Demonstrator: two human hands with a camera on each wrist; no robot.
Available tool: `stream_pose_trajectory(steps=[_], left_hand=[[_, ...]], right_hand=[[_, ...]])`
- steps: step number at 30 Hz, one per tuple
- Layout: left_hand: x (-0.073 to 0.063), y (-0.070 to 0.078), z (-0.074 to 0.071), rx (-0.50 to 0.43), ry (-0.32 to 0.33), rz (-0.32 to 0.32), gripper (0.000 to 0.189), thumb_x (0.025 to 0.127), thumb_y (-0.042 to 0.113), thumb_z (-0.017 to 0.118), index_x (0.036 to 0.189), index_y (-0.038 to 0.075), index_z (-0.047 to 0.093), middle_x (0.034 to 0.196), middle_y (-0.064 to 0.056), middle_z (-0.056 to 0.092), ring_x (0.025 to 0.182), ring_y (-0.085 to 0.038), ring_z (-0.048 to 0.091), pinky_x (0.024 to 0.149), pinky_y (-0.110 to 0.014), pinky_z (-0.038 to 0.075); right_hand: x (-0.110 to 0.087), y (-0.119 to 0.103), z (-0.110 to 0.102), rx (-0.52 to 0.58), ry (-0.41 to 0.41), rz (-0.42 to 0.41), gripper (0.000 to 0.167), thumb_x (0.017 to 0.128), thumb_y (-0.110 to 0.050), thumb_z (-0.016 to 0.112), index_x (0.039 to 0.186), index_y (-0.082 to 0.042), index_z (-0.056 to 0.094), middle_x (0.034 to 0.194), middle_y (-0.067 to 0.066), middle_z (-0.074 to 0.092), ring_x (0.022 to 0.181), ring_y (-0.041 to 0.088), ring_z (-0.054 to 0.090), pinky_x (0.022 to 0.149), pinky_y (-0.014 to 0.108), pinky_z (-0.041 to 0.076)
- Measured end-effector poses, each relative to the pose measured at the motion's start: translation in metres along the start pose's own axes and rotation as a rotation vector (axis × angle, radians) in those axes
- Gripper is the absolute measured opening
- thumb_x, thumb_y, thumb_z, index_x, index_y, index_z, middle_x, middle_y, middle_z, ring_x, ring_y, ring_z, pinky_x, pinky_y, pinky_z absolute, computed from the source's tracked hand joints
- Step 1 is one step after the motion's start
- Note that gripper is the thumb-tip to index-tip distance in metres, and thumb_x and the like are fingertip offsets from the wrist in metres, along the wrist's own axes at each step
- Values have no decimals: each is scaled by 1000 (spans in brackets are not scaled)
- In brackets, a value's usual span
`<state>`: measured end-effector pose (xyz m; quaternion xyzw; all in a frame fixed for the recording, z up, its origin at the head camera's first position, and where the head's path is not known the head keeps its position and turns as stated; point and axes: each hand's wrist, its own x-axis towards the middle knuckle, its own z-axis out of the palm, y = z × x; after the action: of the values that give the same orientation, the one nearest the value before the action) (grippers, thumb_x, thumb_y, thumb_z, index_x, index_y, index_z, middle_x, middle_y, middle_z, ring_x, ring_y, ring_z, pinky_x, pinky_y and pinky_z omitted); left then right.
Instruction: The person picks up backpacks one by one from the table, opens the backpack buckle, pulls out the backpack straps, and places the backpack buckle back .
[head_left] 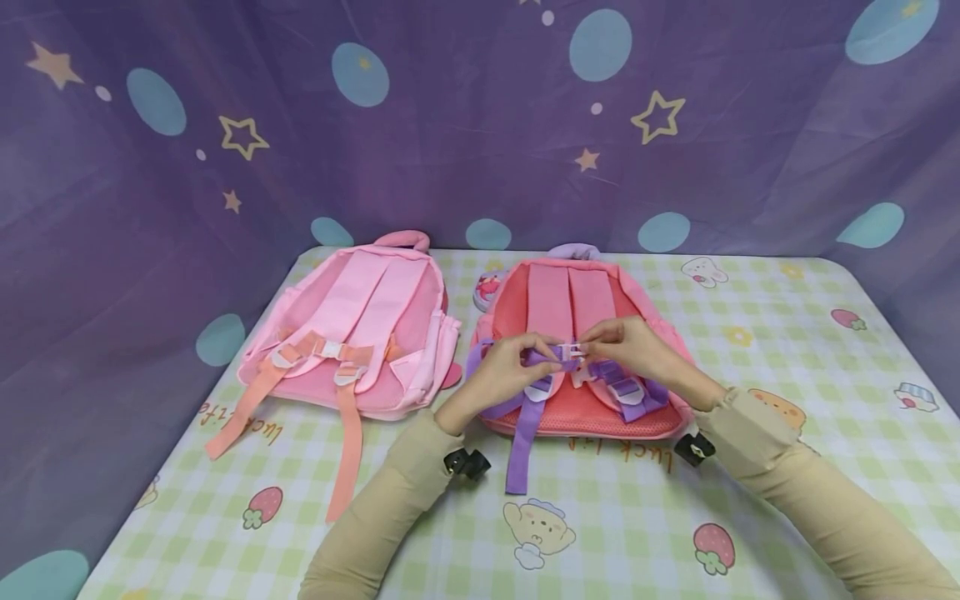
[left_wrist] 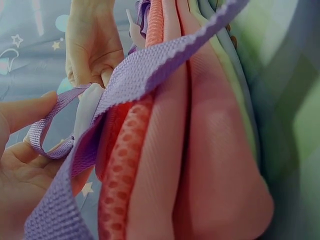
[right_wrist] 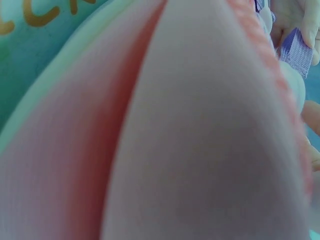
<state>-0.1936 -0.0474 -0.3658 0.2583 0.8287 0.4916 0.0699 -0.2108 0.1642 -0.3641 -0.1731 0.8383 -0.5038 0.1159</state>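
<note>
A: Please tell me first the biggest things.
B: There is a purple curtain (head_left: 480,179) behind, and before it a table (head_left: 626,521) with a green checked cloth. On this table lie two bags, near each other.
A: Which bags?
B: On the left, a pale pink backpack (head_left: 347,308) with orange straps (head_left: 347,462). On the right, a coral backpack (head_left: 553,302), its back panel facing up. Both hands are above the lower half of this one.
A: And the fingers, how are they?
B: The left hand (head_left: 501,371) pinches a purple strap (head_left: 542,357) between thumb and fingers. The right hand (head_left: 636,348) has its fingertips bent together upon a small white buckle (head_left: 573,351), pinching it.
A: Where exactly is the buckle?
B: Between the two hands, over the back panel. Whether its halves are fastened, I cannot tell.
</note>
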Motion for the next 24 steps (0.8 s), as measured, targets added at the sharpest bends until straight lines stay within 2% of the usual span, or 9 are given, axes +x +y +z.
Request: stream_pose_trajectory(steps=[5, 9, 16, 24], left_hand=[[0, 0, 0, 13, -12, -10, 7, 80, 13, 65, 81, 7, 62, 117, -4, 58, 87, -11, 55, 65, -18, 45], [-1, 0, 0, 53, -16, -3, 6, 79, 16, 66, 79, 10, 63, 116, -3, 58, 84, -8, 53, 64, -18, 43], [-3, 0, -1, 43, -49, 32, 4, 77, 14, 68, 78, 11, 66, 118, -4, 57, 101, -12, 54, 71, -19, 44], [-5, 0, 0, 39, -96, 68, 5, 75, 14, 71, 77, 11, 68, 121, -3, 54, 112, -12, 48, 75, -21, 41]], right_hand=[[0, 1, 0, -4, -1, 7, 18, 83, -7, 57, 96, 4, 64, 89, 16, 66, 61, 11, 55, 38, 19, 27], [0, 2, -1, -2, -7, -8, 19, 84, -8, 58, 97, 4, 64, 90, 16, 66, 67, 10, 58, 43, 19, 32], [1, 5, -1, -22, -15, -23, 19, 82, -9, 61, 96, 2, 65, 88, 14, 67, 72, 6, 60, 64, 22, 47], [0, 6, 0, -28, -18, -30, 18, 80, -3, 60, 96, 4, 64, 88, 15, 66, 73, 9, 61, 65, 23, 49]])
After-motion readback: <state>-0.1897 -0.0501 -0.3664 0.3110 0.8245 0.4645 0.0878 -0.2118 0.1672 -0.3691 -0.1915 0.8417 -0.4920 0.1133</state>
